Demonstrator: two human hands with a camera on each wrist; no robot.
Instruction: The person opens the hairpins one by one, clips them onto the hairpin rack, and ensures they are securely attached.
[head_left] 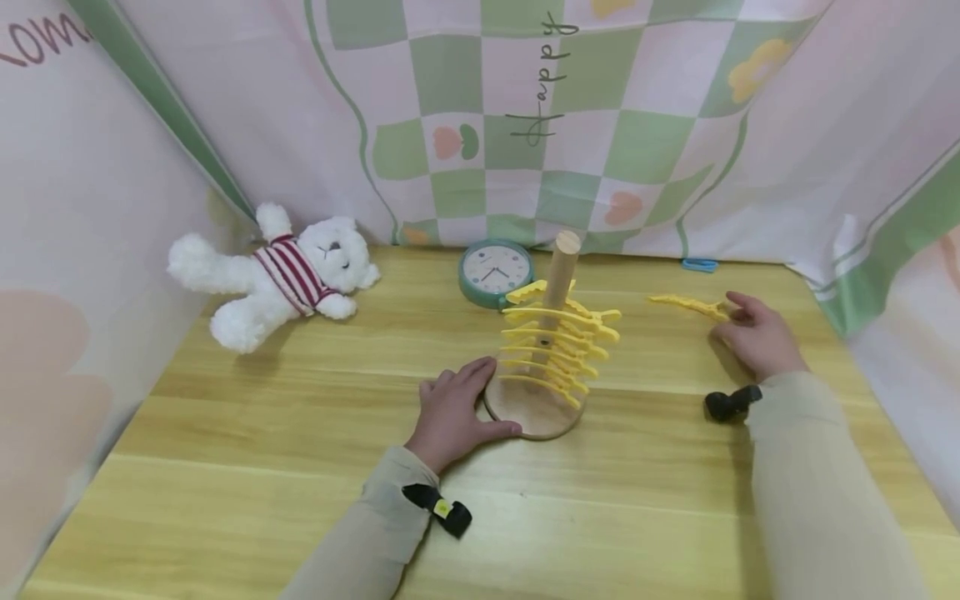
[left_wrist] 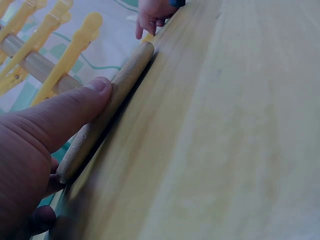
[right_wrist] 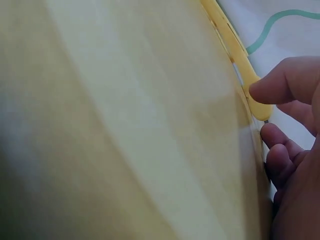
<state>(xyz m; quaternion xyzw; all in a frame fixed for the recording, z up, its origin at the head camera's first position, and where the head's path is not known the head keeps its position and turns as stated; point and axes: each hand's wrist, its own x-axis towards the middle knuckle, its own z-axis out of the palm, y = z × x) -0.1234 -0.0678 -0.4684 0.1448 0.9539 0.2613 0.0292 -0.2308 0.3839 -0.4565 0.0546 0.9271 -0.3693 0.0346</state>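
Observation:
A wooden stand with a round base [head_left: 528, 408] and an upright post [head_left: 561, 271] stands mid-table. Several thin, curved yellow plastic pieces [head_left: 558, 362] are stacked around the post, their ends sticking out. My left hand [head_left: 457, 412] grips the base at its left edge, thumb at the near side and fingers farther back. In the left wrist view, the thumb presses on the base's rim [left_wrist: 107, 117]. To the right, my right hand [head_left: 761, 337] pinches the right end of a long yellow plastic piece [head_left: 686, 304] at the tabletop. That piece's rounded end [right_wrist: 257, 102] shows beside the thumb in the right wrist view.
Behind the stand is a green-rimmed round clock [head_left: 495, 271]. A white teddy bear in a striped shirt [head_left: 292, 275] lies at the back left. A small blue clip-like object [head_left: 699, 265] is by the back edge. Printed curtains [head_left: 510, 108] hang behind and beside the table.

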